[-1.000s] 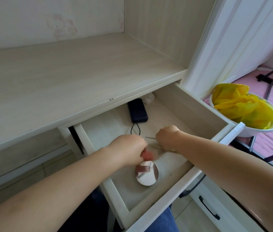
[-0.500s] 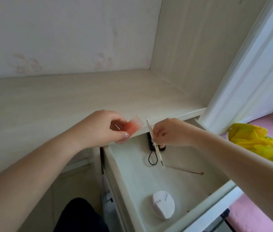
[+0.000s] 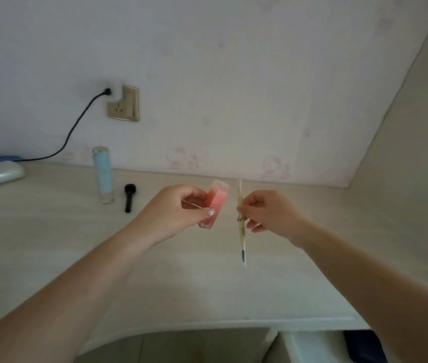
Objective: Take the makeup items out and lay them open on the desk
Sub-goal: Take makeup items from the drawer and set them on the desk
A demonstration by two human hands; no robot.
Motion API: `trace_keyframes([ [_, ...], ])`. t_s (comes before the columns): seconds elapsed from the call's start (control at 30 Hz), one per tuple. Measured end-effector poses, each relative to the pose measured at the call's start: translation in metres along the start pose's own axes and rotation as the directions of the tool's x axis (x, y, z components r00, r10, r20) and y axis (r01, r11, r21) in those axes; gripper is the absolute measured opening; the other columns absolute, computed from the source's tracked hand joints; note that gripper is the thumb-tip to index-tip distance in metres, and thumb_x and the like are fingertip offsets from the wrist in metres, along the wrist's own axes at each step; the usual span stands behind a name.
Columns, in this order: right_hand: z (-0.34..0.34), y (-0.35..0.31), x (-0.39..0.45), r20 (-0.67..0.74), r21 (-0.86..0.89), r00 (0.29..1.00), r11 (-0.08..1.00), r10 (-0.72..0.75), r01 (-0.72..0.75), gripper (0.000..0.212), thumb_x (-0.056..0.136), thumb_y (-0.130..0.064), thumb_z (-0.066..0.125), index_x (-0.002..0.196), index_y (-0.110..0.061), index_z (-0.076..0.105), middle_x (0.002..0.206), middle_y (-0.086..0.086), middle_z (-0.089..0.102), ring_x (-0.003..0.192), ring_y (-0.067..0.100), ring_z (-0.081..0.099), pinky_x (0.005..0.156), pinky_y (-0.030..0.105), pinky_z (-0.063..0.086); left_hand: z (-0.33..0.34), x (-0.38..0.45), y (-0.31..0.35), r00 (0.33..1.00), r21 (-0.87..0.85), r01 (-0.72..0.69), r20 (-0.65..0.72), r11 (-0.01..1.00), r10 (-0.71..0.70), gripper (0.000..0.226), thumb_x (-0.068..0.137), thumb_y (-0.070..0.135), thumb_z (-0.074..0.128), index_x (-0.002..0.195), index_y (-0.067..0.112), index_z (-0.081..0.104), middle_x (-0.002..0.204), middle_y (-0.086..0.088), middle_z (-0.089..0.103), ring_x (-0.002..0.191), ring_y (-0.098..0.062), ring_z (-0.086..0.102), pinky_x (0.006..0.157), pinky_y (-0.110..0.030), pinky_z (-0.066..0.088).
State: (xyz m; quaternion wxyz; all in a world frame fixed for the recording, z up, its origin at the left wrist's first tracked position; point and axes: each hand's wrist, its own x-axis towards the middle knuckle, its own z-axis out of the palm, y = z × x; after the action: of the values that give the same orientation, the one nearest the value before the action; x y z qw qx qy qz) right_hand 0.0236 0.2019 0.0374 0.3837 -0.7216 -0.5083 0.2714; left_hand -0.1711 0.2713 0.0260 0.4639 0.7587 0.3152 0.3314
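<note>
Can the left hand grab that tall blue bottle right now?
Probably not yet. The left hand already grips the pink tube, so its fingers are busy. Nothing lies on the desk between it and the blue bottle.

No text, label, brand or number can be read anywhere. The faint pink cartoon prints on the wallpaper [image 3: 181, 159] carry no legible words, and the small dark marks on the slim pencil [image 3: 241, 226] are too blurred.

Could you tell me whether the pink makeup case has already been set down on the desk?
No, the left hand holds the pink makeup case up above the desk.
</note>
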Motion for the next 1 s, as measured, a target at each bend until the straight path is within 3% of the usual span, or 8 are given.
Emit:
trace_keyframes([
  [0.13, 0.040, -0.015, 0.045, 0.035, 0.076, 0.999, 0.997, 0.026, -0.029, 0.009, 0.088, -0.019, 0.062, 0.079, -0.015, 0.060, 0.075, 0.000, 0.067, 0.060, 0.009, 0.061, 0.060, 0.024, 0.054, -0.034, 0.015, -0.038, 0.985, -0.084, 0.120, -0.117, 0.989, -0.130, 0.016, 0.081, 0.013, 0.071, 0.089, 0.026, 0.066, 0.087, 0.005, 0.072, 0.080, -0.010, 0.068, 0.079, -0.029, 0.054],
  [0.23, 0.067, -0.020, 0.075, 0.031, 0.134, 0.998, 0.989, 0.050, -0.054, 0.008, 0.089, -0.021, 0.060, 0.084, -0.014, 0.061, 0.078, 0.001, 0.068, 0.064, 0.008, 0.063, 0.058, 0.022, 0.054, -0.052, 0.025, -0.067, 0.962, -0.118, 0.166, -0.198, 0.979, -0.187, 0.017, 0.080, 0.011, 0.072, 0.088, 0.025, 0.066, 0.083, 0.004, 0.072, 0.080, -0.015, 0.068, 0.076, -0.031, 0.053],
  [0.4, 0.111, -0.023, 0.119, 0.044, 0.160, 0.996, 0.983, 0.082, -0.088, 0.010, 0.089, -0.022, 0.058, 0.081, -0.016, 0.058, 0.078, 0.003, 0.067, 0.066, 0.011, 0.064, 0.056, 0.025, 0.054, -0.069, 0.048, -0.099, 0.921, -0.173, 0.173, -0.321, 0.970, -0.221, 0.017, 0.079, 0.005, 0.071, 0.092, 0.014, 0.064, 0.080, 0.000, 0.069, 0.069, -0.014, 0.064, 0.058, -0.021, 0.054],
  [0.53, 0.127, -0.020, 0.143, 0.072, 0.163, 0.990, 0.978, 0.118, -0.128, 0.014, 0.089, -0.023, 0.057, 0.077, -0.016, 0.059, 0.075, 0.002, 0.065, 0.065, 0.011, 0.063, 0.056, 0.025, 0.054, -0.072, 0.068, -0.110, 0.911, -0.132, 0.187, -0.348, 0.973, -0.222, 0.018, 0.079, 0.006, 0.071, 0.095, 0.010, 0.063, 0.084, 0.001, 0.068, 0.073, -0.014, 0.065, 0.059, -0.025, 0.055],
  [0.7, 0.134, -0.017, 0.164, 0.081, 0.078, 0.987, 0.987, 0.136, -0.143, 0.018, 0.089, -0.023, 0.058, 0.073, -0.015, 0.061, 0.073, 0.004, 0.065, 0.064, 0.013, 0.063, 0.052, 0.023, 0.052, -0.071, 0.087, -0.118, 0.919, 0.080, 0.230, -0.345, 0.970, -0.189, 0.025, 0.079, 0.013, 0.071, 0.102, 0.015, 0.062, 0.094, 0.007, 0.062, 0.084, -0.011, 0.066, 0.071, -0.034, 0.060],
  [0.87, 0.144, -0.013, 0.179, 0.076, -0.046, 0.990, 0.992, 0.118, -0.115, 0.026, 0.086, -0.024, 0.060, 0.062, -0.014, 0.061, 0.067, 0.008, 0.064, 0.068, 0.025, 0.064, 0.071, 0.039, 0.057, -0.070, 0.092, -0.124, 0.934, 0.278, 0.245, -0.324, 0.929, -0.150, 0.029, 0.081, 0.016, 0.067, 0.109, 0.019, 0.062, 0.109, 0.001, 0.064, 0.093, -0.015, 0.065, 0.080, -0.037, 0.057],
  [1.0, 0.153, -0.008, 0.187, 0.053, -0.125, 0.995, 0.989, 0.085, -0.078, 0.025, 0.084, -0.028, 0.061, 0.066, -0.011, 0.068, 0.067, 0.011, 0.069, 0.063, 0.026, 0.065, 0.075, 0.042, 0.055, -0.070, 0.094, -0.128, 0.936, 0.362, 0.250, -0.327, 0.898, -0.129, 0.022, 0.085, 0.017, 0.063, 0.107, 0.019, 0.060, 0.114, 0.003, 0.064, 0.096, -0.013, 0.063, 0.080, -0.030, 0.054],
])
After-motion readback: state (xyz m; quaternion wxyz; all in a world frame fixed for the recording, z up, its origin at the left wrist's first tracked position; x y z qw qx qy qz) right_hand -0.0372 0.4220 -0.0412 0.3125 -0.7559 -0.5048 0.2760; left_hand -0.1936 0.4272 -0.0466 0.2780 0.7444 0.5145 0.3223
